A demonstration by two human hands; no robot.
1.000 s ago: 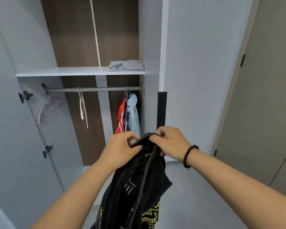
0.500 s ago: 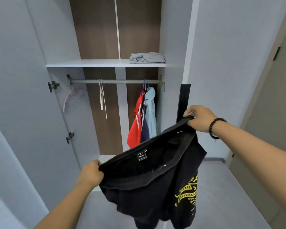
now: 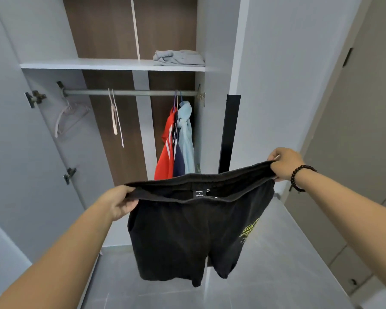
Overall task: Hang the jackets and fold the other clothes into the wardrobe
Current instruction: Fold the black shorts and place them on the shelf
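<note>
A pair of black shorts (image 3: 187, 233) with a yellow print on one leg hangs spread out in front of the open wardrobe. My left hand (image 3: 118, 202) grips the left end of the waistband. My right hand (image 3: 284, 163) grips the right end, higher up. The legs hang down freely. Behind them, a red jacket (image 3: 165, 152), a navy one (image 3: 179, 159) and a light blue one (image 3: 185, 134) hang at the right end of the rail (image 3: 129, 93). A folded grey garment (image 3: 178, 58) lies on the shelf (image 3: 87, 63) above.
Two empty pale hangers (image 3: 115, 114) hang mid-rail, and another hanger (image 3: 69, 114) hangs at the rail's left end. The left wardrobe door (image 3: 13, 130) stands open. A closed door (image 3: 354, 130) is on the right. Grey floor (image 3: 276, 275) lies below.
My hands have drawn apart from a bunched hold, stretching the waistband wide. The shorts now hang flat and facing me, and the view has moved closer to the wardrobe.
</note>
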